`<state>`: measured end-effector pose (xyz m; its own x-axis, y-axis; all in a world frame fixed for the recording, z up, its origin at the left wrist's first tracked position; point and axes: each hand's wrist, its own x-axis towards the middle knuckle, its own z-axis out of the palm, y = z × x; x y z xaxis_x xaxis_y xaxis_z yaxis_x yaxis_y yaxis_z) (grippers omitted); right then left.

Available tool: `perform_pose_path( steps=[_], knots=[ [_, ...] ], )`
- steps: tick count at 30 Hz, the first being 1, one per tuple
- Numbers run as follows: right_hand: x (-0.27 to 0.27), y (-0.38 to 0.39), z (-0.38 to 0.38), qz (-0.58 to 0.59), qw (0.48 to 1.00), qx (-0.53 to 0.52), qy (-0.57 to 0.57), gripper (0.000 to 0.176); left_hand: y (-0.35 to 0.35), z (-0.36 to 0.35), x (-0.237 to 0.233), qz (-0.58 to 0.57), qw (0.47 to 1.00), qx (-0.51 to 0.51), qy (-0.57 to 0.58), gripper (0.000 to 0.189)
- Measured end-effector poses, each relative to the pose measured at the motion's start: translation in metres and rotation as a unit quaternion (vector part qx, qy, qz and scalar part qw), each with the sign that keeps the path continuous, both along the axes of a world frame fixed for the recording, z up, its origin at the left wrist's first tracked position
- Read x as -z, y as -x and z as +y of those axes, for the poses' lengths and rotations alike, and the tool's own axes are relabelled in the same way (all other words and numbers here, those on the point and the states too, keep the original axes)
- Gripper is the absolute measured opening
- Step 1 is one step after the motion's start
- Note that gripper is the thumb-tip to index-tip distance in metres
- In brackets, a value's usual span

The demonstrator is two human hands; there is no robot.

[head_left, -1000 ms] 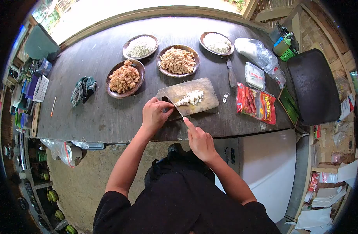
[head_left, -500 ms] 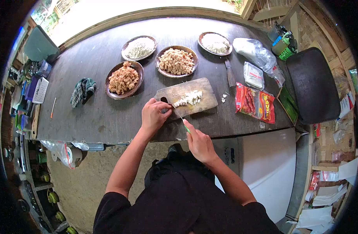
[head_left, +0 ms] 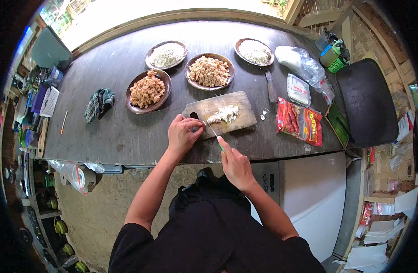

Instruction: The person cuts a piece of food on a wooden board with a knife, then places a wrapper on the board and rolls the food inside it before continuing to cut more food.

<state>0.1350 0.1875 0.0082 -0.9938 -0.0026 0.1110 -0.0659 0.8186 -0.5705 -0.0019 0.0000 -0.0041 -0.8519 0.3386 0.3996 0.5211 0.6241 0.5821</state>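
A wooden cutting board (head_left: 243,119) lies near the table's front edge, with a heap of chopped white pieces (head_left: 225,114) on it. My left hand (head_left: 183,135) is at the board's handle end, fingers pinched around a small pale piece (head_left: 204,123) that they mostly cover; its kind I cannot tell. In my right hand (head_left: 236,167) is a small knife (head_left: 212,130) with a green handle. Its thin blade slants up and left, the tip beside the pale piece and close to my left fingertips.
Brown bowls of crispy brown bits (head_left: 147,91), tan bits (head_left: 209,72) and pale flour-like contents (head_left: 167,55) stand beyond the board. To the right lie a wooden-handled blade (head_left: 271,88), a red sausage packet (head_left: 300,122) and plastic bags (head_left: 300,61). A checked cloth (head_left: 100,103) lies left.
The knife and right hand have shifted slightly right and down. Less of the pale piece shows beside the left fingertips. The whole view has moved a little.
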Motion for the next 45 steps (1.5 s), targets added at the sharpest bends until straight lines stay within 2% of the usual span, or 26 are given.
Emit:
perform_pose_path(
  steps=[8, 10, 14, 25, 32, 34, 38, 45],
  knots=[
    [0.003, -0.004, -0.005, -0.009, 1.000, -0.008, 0.014, 0.057, 0.002, 0.001, 0.003, -0.027, 0.999, -0.021, 0.020, 0.013],
    [-0.001, -0.002, -0.008, -0.041, 0.998, -0.001, -0.043, 0.056, 0.003, 0.001, 0.003, -0.022, 0.999, -0.017, 0.015, 0.012],
    [0.002, 0.006, -0.007, -0.032, 0.998, -0.004, -0.046, 0.055, 0.002, 0.001, 0.002, -0.014, 1.000, -0.016, 0.013, 0.011],
    [0.004, -0.005, -0.003, 0.009, 1.000, -0.017, 0.018, 0.056, 0.002, 0.001, 0.003, -0.022, 0.999, -0.011, 0.024, 0.011],
    [0.002, 0.003, -0.001, -0.029, 0.999, -0.016, 0.023, 0.056, 0.002, 0.002, 0.003, -0.019, 1.000, -0.011, 0.011, 0.012],
    [-0.004, 0.005, -0.005, -0.041, 0.999, -0.010, -0.032, 0.055, 0.001, 0.001, 0.004, -0.015, 1.000, -0.008, 0.019, 0.011],
    [-0.002, 0.007, -0.004, -0.033, 0.999, -0.005, -0.043, 0.054, 0.001, 0.001, 0.001, -0.037, 0.999, -0.006, 0.006, 0.011],
    [0.000, 0.001, 0.002, -0.001, 0.999, -0.015, 0.052, 0.052, 0.003, 0.001, 0.006, -0.028, 1.000, -0.006, 0.009, 0.011]
  ],
)
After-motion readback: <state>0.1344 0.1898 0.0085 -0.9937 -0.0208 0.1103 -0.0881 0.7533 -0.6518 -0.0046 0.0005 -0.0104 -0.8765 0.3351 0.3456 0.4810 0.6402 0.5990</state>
